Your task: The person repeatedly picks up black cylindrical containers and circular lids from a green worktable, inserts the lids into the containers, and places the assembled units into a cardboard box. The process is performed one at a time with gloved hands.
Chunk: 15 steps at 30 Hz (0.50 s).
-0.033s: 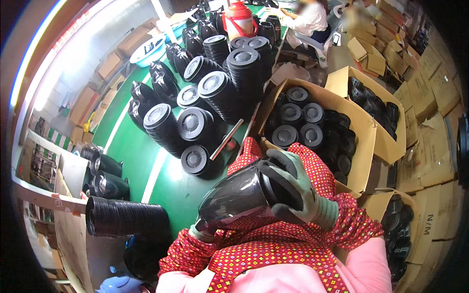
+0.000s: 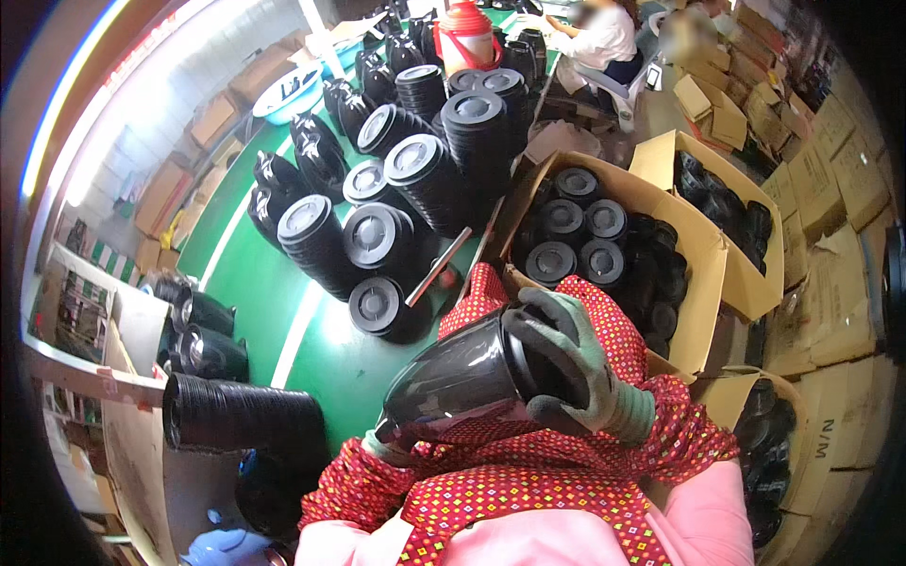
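The glossy black tapered plastic vessel (image 2: 448, 377) is in our hands, above our red patterned apron (image 2: 510, 486), at the near right side of the green counter (image 2: 247, 283). Its long axis slants from the narrow end at lower left to the wide end at upper right. Our right hand (image 2: 576, 363), in a grey-green glove with dark fingertips, clamps that wide end, fingers above and thumb below, and is nearer its rim than our left hand (image 2: 389, 450), which lies at the narrow end. The vessel hides the left fingers, so we cannot tell how they close. Within the right grip, we cannot make out whether the dark rim is a separate part.
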{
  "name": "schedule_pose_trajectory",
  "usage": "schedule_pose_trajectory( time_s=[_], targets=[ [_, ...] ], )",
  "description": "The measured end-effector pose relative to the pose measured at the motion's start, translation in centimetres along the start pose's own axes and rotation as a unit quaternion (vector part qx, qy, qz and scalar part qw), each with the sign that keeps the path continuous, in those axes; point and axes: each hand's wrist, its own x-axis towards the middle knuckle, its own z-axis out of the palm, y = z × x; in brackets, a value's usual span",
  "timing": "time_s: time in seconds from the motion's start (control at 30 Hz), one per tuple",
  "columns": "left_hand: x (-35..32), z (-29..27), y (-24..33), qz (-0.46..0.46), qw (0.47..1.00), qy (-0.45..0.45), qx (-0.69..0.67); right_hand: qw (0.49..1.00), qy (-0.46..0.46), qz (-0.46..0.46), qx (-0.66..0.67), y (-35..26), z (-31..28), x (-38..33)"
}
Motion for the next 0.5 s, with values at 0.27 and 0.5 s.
schedule_pose_trajectory(
  time_s=[0.27,0.5],
  targets=[
    [0.5,-0.5,-2.0,-0.075,0.99,-0.039,-0.109,0.989,0.092,0.107,0.035,0.0,-2.3,-0.4],
    [0.7,-0.5,-2.8,-0.097,0.986,-0.054,-0.126,0.997,0.053,0.057,0.028,-0.1,-0.4,-1.7]
  ],
)
